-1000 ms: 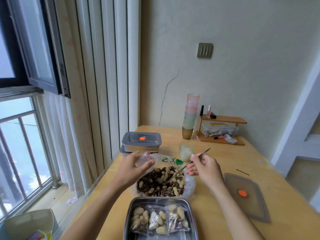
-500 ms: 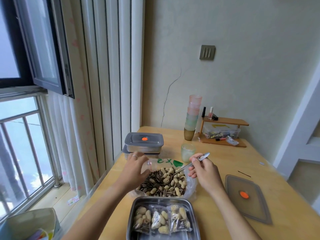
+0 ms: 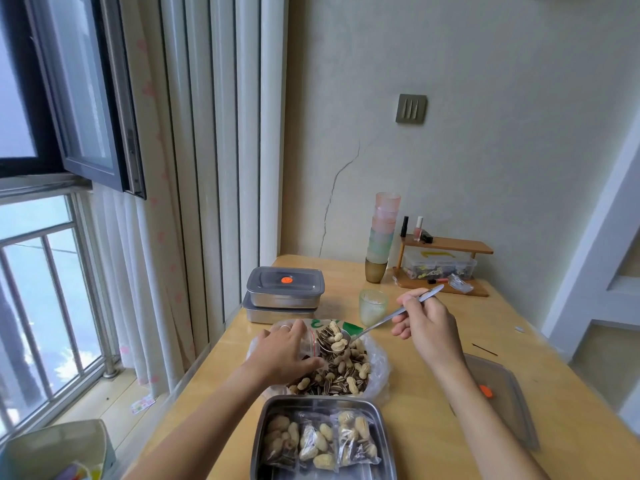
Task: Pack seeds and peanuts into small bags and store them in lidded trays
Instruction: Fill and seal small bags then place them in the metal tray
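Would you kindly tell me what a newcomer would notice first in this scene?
The eye goes to the middle of the table, where the right hand holds a spoon heaped with peanuts and striped seeds right next to a small bag gripped by the left hand, above the loose pile. Nearest the camera, an open steel tray holds three filled bags; two lidded trays are stacked at the table's left edge.

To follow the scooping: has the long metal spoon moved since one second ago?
Yes. The long metal spoon lifted, loaded, out of the clear plastic bag of seeds and peanuts toward the left hand.
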